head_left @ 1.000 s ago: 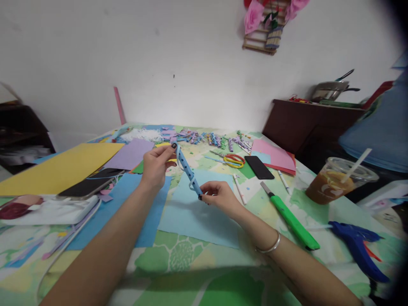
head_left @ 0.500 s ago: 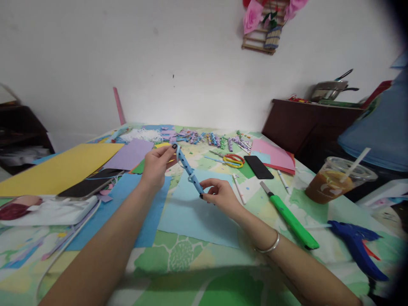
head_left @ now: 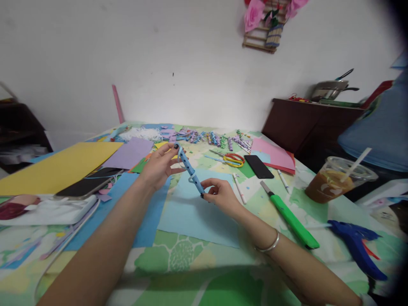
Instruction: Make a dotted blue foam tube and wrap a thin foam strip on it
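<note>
Between my two hands a thin rolled blue paper tube [head_left: 189, 168] with dark dots slants above the table. A narrow light-blue paper strip [head_left: 192, 178] loops round its lower part, and another bit curls at its upper end. The thumb and index finger of my left hand [head_left: 157, 166] pinch the upper end, the other fingers spread behind it. My right hand [head_left: 219, 193] grips the lower end between thumb and fingertips. Below lies a light-blue paper sheet [head_left: 194, 219], partly over a darker blue sheet [head_left: 149, 229].
To the right lie a green utility knife [head_left: 291, 219], a blue glue gun [head_left: 357, 242], an iced drink cup [head_left: 331, 182], a black phone [head_left: 259, 166] and scissors [head_left: 233, 160]. Yellow card [head_left: 63, 163] and a white power strip [head_left: 70, 211] lie left. Several small paper rolls [head_left: 215, 140] sit behind.
My left hand's fingers have spread out a little behind the tube, and its upper end has shifted slightly right. My right hand stays nearly still.
</note>
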### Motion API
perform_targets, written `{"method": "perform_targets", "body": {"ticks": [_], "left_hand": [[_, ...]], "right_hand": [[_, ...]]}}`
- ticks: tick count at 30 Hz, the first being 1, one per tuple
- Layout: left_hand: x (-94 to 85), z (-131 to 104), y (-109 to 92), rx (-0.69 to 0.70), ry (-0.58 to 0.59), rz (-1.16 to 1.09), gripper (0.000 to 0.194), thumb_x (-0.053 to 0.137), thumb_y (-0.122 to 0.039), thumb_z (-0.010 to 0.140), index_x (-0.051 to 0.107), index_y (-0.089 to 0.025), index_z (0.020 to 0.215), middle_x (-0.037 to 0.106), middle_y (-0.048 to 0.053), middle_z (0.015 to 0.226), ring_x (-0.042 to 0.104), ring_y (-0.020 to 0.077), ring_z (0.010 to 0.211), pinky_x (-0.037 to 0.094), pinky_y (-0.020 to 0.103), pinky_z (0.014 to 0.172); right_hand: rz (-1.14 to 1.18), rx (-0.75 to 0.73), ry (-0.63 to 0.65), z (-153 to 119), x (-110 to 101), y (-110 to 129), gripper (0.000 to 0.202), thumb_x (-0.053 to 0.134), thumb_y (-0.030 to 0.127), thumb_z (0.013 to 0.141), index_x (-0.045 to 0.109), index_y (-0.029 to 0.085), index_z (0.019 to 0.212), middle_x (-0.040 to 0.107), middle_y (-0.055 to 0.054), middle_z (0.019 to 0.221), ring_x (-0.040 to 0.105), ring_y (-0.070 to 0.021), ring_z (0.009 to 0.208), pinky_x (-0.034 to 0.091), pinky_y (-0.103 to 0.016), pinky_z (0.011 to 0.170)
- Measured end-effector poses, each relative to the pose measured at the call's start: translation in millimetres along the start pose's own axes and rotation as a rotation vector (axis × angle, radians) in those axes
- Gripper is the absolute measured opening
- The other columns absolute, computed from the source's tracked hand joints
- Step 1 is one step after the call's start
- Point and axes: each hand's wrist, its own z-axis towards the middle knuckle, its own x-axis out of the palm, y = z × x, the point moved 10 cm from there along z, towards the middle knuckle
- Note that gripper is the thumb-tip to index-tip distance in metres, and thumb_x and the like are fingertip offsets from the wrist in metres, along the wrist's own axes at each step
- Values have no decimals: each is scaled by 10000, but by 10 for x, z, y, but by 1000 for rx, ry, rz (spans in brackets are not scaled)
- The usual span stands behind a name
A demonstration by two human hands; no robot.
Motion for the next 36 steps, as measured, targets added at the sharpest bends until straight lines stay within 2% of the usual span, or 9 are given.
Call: {"method": "perform_targets", "body": {"ticks": [5,11,20,29,36], "left_hand": [[3,-6,-40,34,-18,58,355,766,-429,665,583,-203,870,606,22,936,627,186,824,573,296,587],[27,-8,-42,57,2,19,321,754,-415,687,603,-202,874,629,26,895,631,173,800,573,305,620],[0,13,-38,105,-38,13,344,764,-414,663,605,-190,869,615,14,878,612,149,760,575,289,594],[-30,-6,-73,191,-106,159,350,720,-483,706,605,-191,860,586,7,778,612,168,765,572,266,542],[-47,-1,-79,214,-126,162,353,728,-485,698,610,-190,851,586,8,774,637,177,751,565,250,509]], "right_hand": [[7,5,18,-10,26,10,259,641,105,642,691,168,888,696,-26,855,512,-72,535,410,-216,525],[15,8,25,-9,28,10,254,646,112,637,687,173,880,693,-21,846,509,-72,532,407,-210,511],[33,21,39,-13,46,15,256,645,117,637,686,157,887,692,-31,849,516,-68,510,413,-213,497],[71,73,83,3,136,-96,278,640,119,639,684,149,911,700,-44,855,553,-75,499,411,-202,444],[77,89,85,9,147,-135,255,653,131,644,681,144,897,699,-39,806,570,-85,494,401,-193,415]]}}
